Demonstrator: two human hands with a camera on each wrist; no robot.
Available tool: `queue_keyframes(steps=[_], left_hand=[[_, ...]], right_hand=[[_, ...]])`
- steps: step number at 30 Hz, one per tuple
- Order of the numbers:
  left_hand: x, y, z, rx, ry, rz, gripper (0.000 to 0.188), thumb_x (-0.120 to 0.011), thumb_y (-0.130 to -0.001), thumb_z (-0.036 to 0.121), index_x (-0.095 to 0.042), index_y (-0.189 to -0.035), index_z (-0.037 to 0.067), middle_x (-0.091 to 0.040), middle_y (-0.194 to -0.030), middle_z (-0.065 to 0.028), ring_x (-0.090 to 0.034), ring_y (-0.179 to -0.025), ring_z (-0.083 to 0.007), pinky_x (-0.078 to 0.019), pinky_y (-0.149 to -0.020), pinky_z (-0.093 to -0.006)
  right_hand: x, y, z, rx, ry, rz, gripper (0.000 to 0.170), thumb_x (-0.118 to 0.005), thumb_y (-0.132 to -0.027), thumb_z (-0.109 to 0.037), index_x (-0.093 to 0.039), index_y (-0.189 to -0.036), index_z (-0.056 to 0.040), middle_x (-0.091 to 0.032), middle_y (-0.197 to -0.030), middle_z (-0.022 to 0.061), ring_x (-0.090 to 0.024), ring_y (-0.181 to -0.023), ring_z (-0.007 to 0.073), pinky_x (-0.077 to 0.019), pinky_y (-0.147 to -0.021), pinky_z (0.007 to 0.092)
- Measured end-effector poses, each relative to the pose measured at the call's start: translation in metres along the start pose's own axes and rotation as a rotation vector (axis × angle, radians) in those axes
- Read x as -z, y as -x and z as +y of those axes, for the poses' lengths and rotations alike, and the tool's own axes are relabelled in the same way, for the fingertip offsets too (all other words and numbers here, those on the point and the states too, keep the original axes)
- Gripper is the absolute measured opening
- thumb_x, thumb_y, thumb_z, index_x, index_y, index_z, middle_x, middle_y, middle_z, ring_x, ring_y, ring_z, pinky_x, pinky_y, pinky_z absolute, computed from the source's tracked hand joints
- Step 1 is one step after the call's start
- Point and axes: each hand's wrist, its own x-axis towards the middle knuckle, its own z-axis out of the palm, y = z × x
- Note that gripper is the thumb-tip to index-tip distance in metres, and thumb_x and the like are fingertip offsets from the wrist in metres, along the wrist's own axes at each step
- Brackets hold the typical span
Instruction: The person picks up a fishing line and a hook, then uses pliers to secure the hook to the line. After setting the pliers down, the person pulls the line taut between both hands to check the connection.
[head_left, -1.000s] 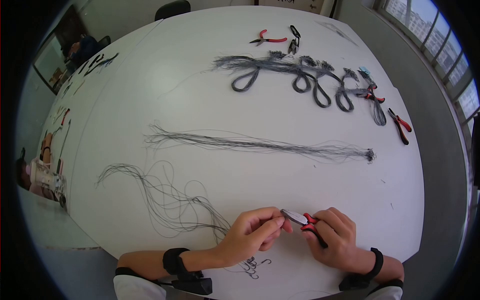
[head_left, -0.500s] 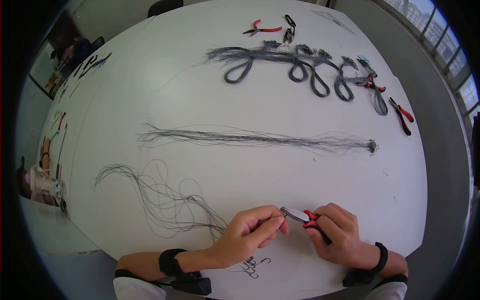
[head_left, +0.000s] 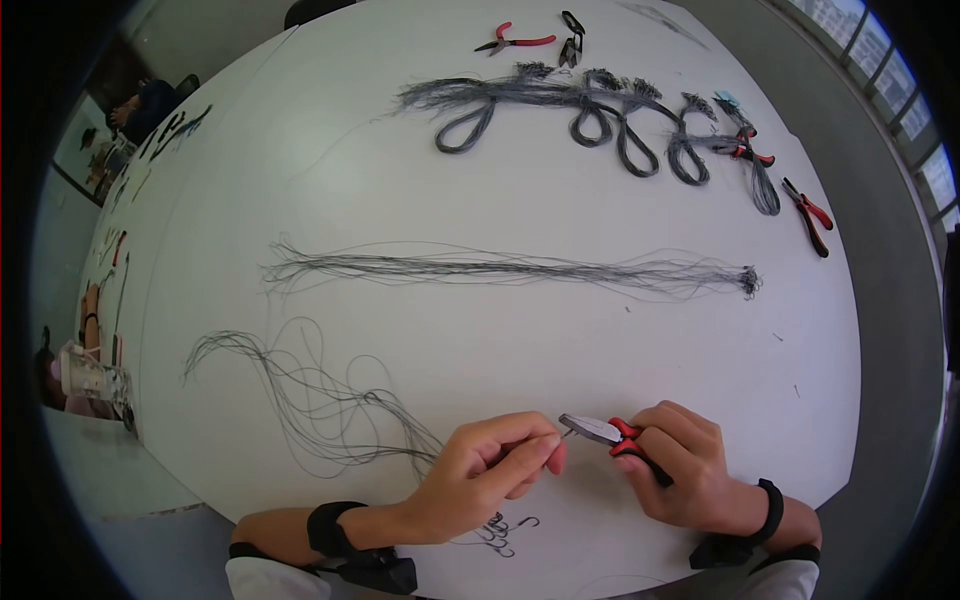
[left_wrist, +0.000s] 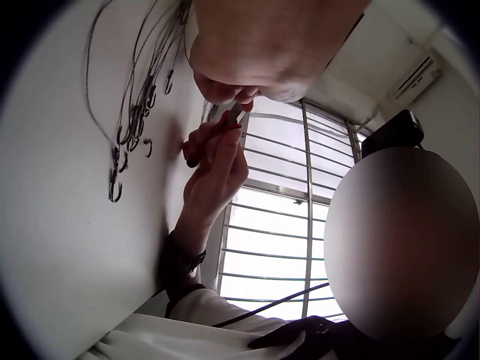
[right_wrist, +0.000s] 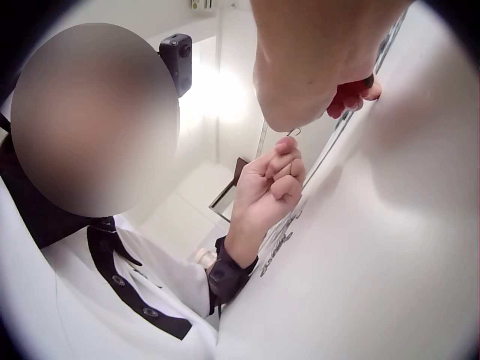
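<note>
My left hand (head_left: 487, 474) pinches a small hook (right_wrist: 296, 132) between thumb and forefinger, its tip showing in the right wrist view. My right hand (head_left: 682, 468) grips red-handled pliers (head_left: 592, 429), whose nose lies close by the left fingertips; whether it touches the hook I cannot tell. Several dark hooks (head_left: 499, 533) lie on the table below my left wrist, and in the left wrist view those hooks (left_wrist: 116, 187) hang on thin dark lines. A loose tangle of dark lines (head_left: 345, 400) spreads left of my left hand.
Across the middle lies a long bundle of lines (head_left: 480, 268) with hooks at its right end. Looped bundles (head_left: 590, 127) lie farther back. Pliers (head_left: 515, 42), snips (head_left: 571, 45) and more pliers (head_left: 808, 215) rest around them. Other people sit at the left.
My left hand has shifted slightly left, and a little of the hook now shows between its fingertips and the pliers. The head view has moved, so the far things appear higher.
</note>
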Motion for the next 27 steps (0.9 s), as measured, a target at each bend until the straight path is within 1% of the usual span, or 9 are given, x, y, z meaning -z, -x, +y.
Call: queue_keyframes(steps=[7, 9, 10, 12, 15, 22, 24, 25, 27], left_hand=[[-0.001, -0.002, -0.002, 0.002, -0.052, -0.006, 0.02, -0.042, -0.096, 0.012, -0.052, -0.086, -0.003, -0.041, -0.064, 0.0014, -0.031, -0.053, -0.005, -0.0266, -0.049, -0.0212], [-0.002, -0.002, -0.003, -0.003, -0.048, -0.022, 0.019, -0.043, -0.096, 0.014, -0.053, -0.087, 0.0, -0.04, -0.063, 0.0035, -0.031, -0.054, -0.0033, -0.0262, -0.049, -0.0195], [-0.002, -0.002, -0.004, -0.008, -0.043, -0.04, 0.019, -0.045, -0.096, 0.016, -0.054, -0.087, 0.002, -0.039, -0.063, 0.0057, -0.031, -0.054, -0.0017, -0.0258, -0.048, -0.0178], [-0.001, -0.002, -0.002, -0.012, -0.088, -0.065, 0.019, -0.044, -0.095, 0.013, -0.054, -0.087, 0.0, -0.041, -0.064, 0.0036, -0.032, -0.054, -0.0031, -0.0266, -0.049, -0.0191], [-0.001, 0.0, -0.003, -0.035, -0.155, -0.114, 0.019, -0.044, -0.094, 0.012, -0.055, -0.086, -0.001, -0.043, -0.064, 0.003, -0.033, -0.055, -0.0032, -0.0269, -0.049, -0.0192], [-0.003, 0.002, -0.005, -0.114, -0.19, -0.161, 0.017, -0.045, -0.093, 0.011, -0.056, -0.084, 0.002, -0.044, -0.062, 0.0041, -0.033, -0.055, -0.0019, -0.0267, -0.049, -0.0187], [0.0, 0.002, -0.007, -0.121, -0.223, -0.178, 0.017, -0.045, -0.093, 0.011, -0.056, -0.083, 0.002, -0.045, -0.063, 0.004, -0.033, -0.055, -0.0017, -0.0266, -0.048, -0.0189], [0.001, 0.002, -0.008, -0.13, -0.252, -0.193, 0.016, -0.046, -0.092, 0.01, -0.056, -0.083, 0.002, -0.046, -0.063, 0.0039, -0.033, -0.054, -0.0016, -0.0266, -0.048, -0.019], [0.001, 0.001, -0.011, -0.154, -0.289, -0.206, 0.016, -0.046, -0.092, 0.01, -0.057, -0.082, 0.002, -0.047, -0.062, 0.0038, -0.033, -0.053, -0.0017, -0.0262, -0.047, -0.0192]], right_hand=[[0.003, -0.002, -0.001, -0.023, -0.061, -0.009, 0.021, -0.072, -0.066, -0.006, -0.053, -0.071, -0.0007, -0.054, -0.074, 0.01, -0.049, -0.052, 0.0218, -0.0388, -0.043, 0.0306], [0.005, -0.004, -0.005, -0.146, 0.043, 0.01, 0.019, -0.071, -0.066, -0.007, -0.054, -0.072, -0.0012, -0.054, -0.08, 0.0111, -0.051, -0.063, 0.0246, -0.0423, -0.056, 0.0341], [0.004, -0.004, -0.005, -0.145, 0.042, 0.012, 0.019, -0.071, -0.066, -0.007, -0.054, -0.072, -0.0012, -0.054, -0.08, 0.0111, -0.051, -0.063, 0.0246, -0.0423, -0.056, 0.0341], [0.002, -0.005, -0.007, -0.186, 0.215, -0.008, 0.018, -0.07, -0.066, -0.008, -0.055, -0.074, -0.0016, -0.052, -0.09, 0.0123, -0.05, -0.078, 0.0274, -0.0409, -0.071, 0.039], [0.0, -0.004, -0.007, -0.135, 0.275, -0.053, 0.019, -0.071, -0.065, -0.008, -0.056, -0.075, -0.0019, -0.05, -0.096, 0.0125, -0.048, -0.087, 0.0284, -0.0386, -0.077, 0.0417], [0.004, -0.004, -0.012, -0.148, 0.266, 0.002, 0.017, -0.069, -0.064, -0.005, -0.057, -0.076, -0.002, -0.052, -0.099, 0.0125, -0.05, -0.091, 0.0294, -0.0407, -0.078, 0.0412], [0.006, -0.003, -0.011, -0.01, 0.028, 0.051, 0.02, -0.07, -0.065, -0.004, -0.059, -0.081, -0.0022, -0.056, -0.097, 0.0122, -0.052, -0.087, 0.0289, -0.0434, -0.077, 0.0387], [0.005, -0.003, -0.012, -0.011, 0.028, 0.053, 0.02, -0.07, -0.065, -0.004, -0.059, -0.081, -0.0022, -0.056, -0.097, 0.0122, -0.052, -0.087, 0.0289, -0.0434, -0.077, 0.0387], [0.003, -0.002, -0.015, -0.044, -0.307, -0.017, 0.022, -0.072, -0.066, -0.004, -0.061, -0.085, -0.0026, -0.06, -0.09, 0.0089, -0.053, -0.08, 0.027, -0.0456, -0.075, 0.0354]])
